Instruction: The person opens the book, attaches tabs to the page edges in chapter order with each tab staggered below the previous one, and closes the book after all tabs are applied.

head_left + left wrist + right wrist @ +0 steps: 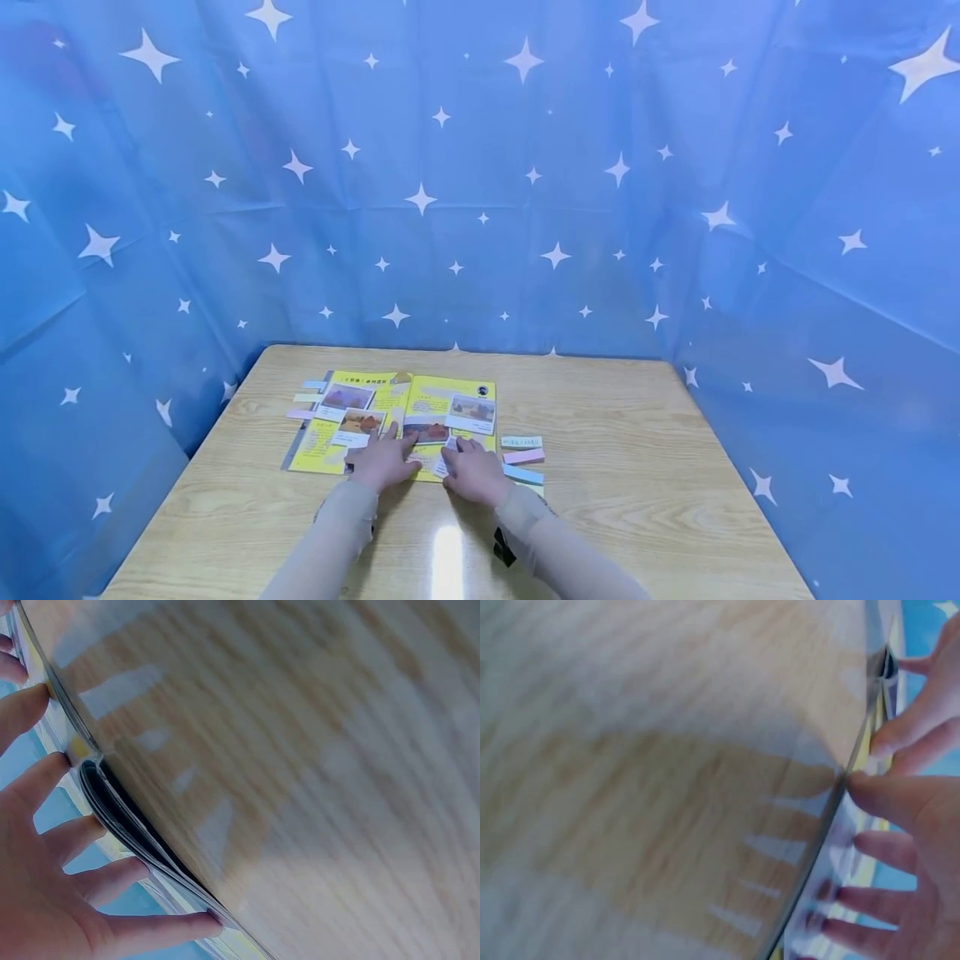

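Note:
An open magazine [450, 387] with yellow pages and landscape pictures lies on the table. My left hand [381, 461] rests on the lower part near the centre fold, fingers spread. On the right page my right hand [476, 472] presses down near the lower edge, covering part of a pale picture card. In the left wrist view, the left hand [45, 877] has its fingers straight over the magazine's edge, where the pages bulge. The right wrist view has the right hand [922, 877] at the near edge, its thumb close to the left hand [930, 705].
Pink, cream and blue strips [302, 414] stick out at the magazine's left edge. More coloured strips [523, 457] lie along its right side. The wooden table [622, 433] reaches back to a blue curtain [480, 167] with white stars, which surrounds it on three sides.

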The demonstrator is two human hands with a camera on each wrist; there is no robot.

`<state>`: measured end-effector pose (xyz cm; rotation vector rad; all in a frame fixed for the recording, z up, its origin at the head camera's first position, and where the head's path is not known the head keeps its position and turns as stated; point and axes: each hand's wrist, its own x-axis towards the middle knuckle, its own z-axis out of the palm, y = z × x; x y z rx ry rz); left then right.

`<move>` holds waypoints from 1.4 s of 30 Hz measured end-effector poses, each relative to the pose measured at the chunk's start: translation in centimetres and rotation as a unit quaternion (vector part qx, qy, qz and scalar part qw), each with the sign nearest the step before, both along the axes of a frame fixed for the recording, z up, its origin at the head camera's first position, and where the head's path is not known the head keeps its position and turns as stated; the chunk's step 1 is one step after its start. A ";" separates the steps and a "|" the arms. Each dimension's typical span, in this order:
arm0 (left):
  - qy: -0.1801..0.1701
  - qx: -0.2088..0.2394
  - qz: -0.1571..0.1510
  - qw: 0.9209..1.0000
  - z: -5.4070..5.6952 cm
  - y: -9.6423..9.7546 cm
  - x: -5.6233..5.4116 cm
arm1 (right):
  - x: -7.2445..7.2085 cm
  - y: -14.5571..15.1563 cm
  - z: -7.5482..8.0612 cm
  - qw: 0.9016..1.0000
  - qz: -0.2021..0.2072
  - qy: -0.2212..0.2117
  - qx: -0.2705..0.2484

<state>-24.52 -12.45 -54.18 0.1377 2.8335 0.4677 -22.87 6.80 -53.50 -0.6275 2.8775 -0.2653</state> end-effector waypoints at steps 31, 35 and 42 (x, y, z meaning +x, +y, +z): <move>0.001 0.004 -0.009 1.000 0.3 -0.4 0.0 | -0.8 10.4 1.2 0.997 -0.056 0.058 -0.013; 0.003 0.004 -0.011 1.000 0.4 -0.4 0.0 | -0.7 10.5 1.2 0.997 -0.056 0.054 0.004; 0.001 -0.003 -0.011 1.000 0.6 -0.1 0.2 | -0.5 10.6 0.8 0.998 -0.060 0.026 0.013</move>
